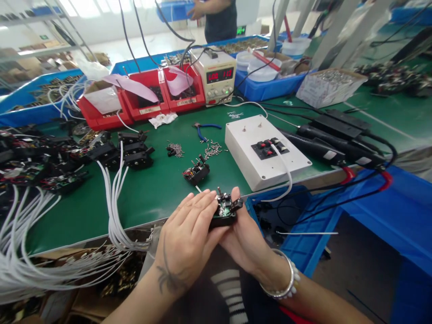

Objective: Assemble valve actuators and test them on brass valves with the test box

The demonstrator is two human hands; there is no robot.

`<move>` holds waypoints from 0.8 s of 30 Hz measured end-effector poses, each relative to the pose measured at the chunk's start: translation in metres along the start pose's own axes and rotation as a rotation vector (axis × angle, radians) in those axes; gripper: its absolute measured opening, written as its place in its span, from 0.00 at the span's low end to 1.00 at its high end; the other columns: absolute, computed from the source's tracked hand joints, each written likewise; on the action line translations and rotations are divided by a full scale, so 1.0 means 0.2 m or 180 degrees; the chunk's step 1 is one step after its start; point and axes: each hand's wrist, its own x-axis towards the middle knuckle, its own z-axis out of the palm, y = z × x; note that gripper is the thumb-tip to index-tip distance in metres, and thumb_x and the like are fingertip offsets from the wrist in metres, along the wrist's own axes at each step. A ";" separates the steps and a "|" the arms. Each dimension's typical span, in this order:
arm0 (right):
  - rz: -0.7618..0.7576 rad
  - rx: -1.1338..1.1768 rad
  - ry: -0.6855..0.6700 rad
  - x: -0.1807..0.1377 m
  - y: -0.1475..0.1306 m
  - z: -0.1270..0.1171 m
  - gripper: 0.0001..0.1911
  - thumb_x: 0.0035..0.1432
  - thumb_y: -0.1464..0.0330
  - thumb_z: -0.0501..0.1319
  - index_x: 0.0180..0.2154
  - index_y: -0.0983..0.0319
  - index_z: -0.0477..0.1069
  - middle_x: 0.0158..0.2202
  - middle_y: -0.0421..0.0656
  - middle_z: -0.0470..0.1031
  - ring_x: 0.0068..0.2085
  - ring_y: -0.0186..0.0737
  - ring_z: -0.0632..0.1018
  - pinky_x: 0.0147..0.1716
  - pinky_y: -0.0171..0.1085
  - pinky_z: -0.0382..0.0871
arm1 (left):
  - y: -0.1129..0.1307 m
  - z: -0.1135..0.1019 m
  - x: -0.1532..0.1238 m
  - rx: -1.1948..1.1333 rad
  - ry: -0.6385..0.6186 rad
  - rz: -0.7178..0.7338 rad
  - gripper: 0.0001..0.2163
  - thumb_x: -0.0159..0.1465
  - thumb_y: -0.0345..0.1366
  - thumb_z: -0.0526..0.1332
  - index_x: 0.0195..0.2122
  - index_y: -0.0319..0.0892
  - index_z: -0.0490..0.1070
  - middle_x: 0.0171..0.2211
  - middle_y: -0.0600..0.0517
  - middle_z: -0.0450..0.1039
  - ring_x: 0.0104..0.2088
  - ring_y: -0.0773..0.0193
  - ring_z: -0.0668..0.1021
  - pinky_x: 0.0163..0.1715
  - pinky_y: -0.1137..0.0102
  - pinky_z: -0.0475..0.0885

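Between my two hands, at the front edge of the table, is a small black plastic housing [224, 212] with a green circuit board and small parts in it. My left hand [189, 222] lies over its left side, fingers together and pressed against it. My right hand [245, 234] grips it from the right and below, thumb up along its side. A second, similar black housing [196, 172] sits on the green table just beyond my fingers. Loose screws [212, 149] and blue-handled pliers [206, 128] lie farther back.
A white box with switches [263, 157] stands at right, beside two black electric screwdrivers [320, 146]. Piled black housings with white cables [114, 211] cover the left. Red bins [145, 101] and a power supply [216, 74] line the back. Another person [221, 20] stands beyond.
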 end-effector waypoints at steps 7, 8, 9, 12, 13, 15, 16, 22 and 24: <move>0.0034 0.0201 0.0236 0.04 -0.03 -0.08 0.29 0.46 0.48 0.78 0.43 0.60 0.79 0.40 0.43 0.80 0.37 0.38 0.80 0.35 0.33 0.76 | -0.09 0.02 0.06 -0.0392 -0.0542 -0.0077 0.20 0.73 0.48 0.57 0.54 0.35 0.71 0.54 0.42 0.80 0.56 0.57 0.81 0.60 0.60 0.74; -0.0019 0.0163 0.0213 0.04 -0.04 -0.08 0.29 0.47 0.47 0.77 0.42 0.61 0.80 0.39 0.44 0.80 0.35 0.38 0.80 0.34 0.32 0.76 | -0.16 0.01 0.10 -0.0467 -0.0630 -0.0215 0.22 0.73 0.50 0.55 0.55 0.36 0.70 0.54 0.43 0.80 0.56 0.57 0.80 0.59 0.62 0.75; -0.0068 0.0096 0.0160 0.05 -0.05 -0.08 0.30 0.49 0.45 0.75 0.41 0.63 0.80 0.37 0.45 0.80 0.33 0.38 0.79 0.33 0.33 0.76 | -0.24 0.00 0.16 -0.0452 -0.0733 -0.0439 0.22 0.74 0.51 0.54 0.57 0.37 0.70 0.54 0.43 0.79 0.55 0.58 0.80 0.57 0.64 0.76; -0.0070 -0.0093 0.0008 0.06 -0.07 -0.08 0.34 0.52 0.41 0.72 0.40 0.68 0.80 0.35 0.50 0.80 0.31 0.39 0.79 0.34 0.34 0.76 | -0.59 0.00 0.39 0.0506 -0.1028 -0.1730 0.11 0.73 0.41 0.58 0.49 0.40 0.72 0.48 0.48 0.79 0.48 0.62 0.80 0.54 0.65 0.76; -0.0025 -0.0102 0.0019 0.06 -0.07 -0.08 0.35 0.52 0.41 0.71 0.40 0.68 0.80 0.35 0.51 0.80 0.31 0.39 0.79 0.35 0.34 0.76 | -0.72 0.01 0.46 0.0664 -0.1171 -0.1884 0.09 0.72 0.38 0.59 0.47 0.39 0.73 0.46 0.48 0.78 0.49 0.60 0.79 0.56 0.62 0.74; 0.0101 -0.0073 0.0107 0.06 -0.06 -0.09 0.36 0.51 0.40 0.72 0.40 0.68 0.79 0.34 0.51 0.79 0.31 0.39 0.79 0.35 0.34 0.75 | -0.95 0.06 0.59 0.0750 -0.1492 -0.2034 0.08 0.71 0.36 0.61 0.45 0.38 0.74 0.45 0.48 0.78 0.49 0.58 0.79 0.54 0.56 0.75; 0.0147 -0.0060 0.0163 0.06 -0.06 -0.10 0.37 0.49 0.39 0.72 0.40 0.68 0.80 0.34 0.51 0.79 0.31 0.40 0.79 0.34 0.34 0.75 | -1.04 0.09 0.63 0.0742 -0.1701 -0.2077 0.09 0.70 0.38 0.63 0.47 0.38 0.75 0.46 0.47 0.77 0.48 0.58 0.80 0.52 0.56 0.77; 0.0185 -0.0022 0.0335 0.06 -0.07 -0.11 0.33 0.51 0.43 0.73 0.43 0.65 0.81 0.39 0.49 0.80 0.34 0.40 0.78 0.37 0.36 0.75 | -1.22 0.28 0.70 0.0699 -0.2450 -0.2159 0.16 0.70 0.42 0.64 0.54 0.40 0.72 0.52 0.45 0.75 0.48 0.56 0.80 0.48 0.56 0.79; 0.0191 -0.0062 0.0383 0.06 -0.09 -0.11 0.32 0.54 0.43 0.72 0.44 0.65 0.81 0.42 0.50 0.80 0.35 0.41 0.78 0.38 0.36 0.75 | -1.22 0.29 0.69 0.0673 -0.2385 -0.2093 0.16 0.70 0.42 0.64 0.55 0.40 0.72 0.52 0.45 0.75 0.48 0.56 0.80 0.47 0.56 0.79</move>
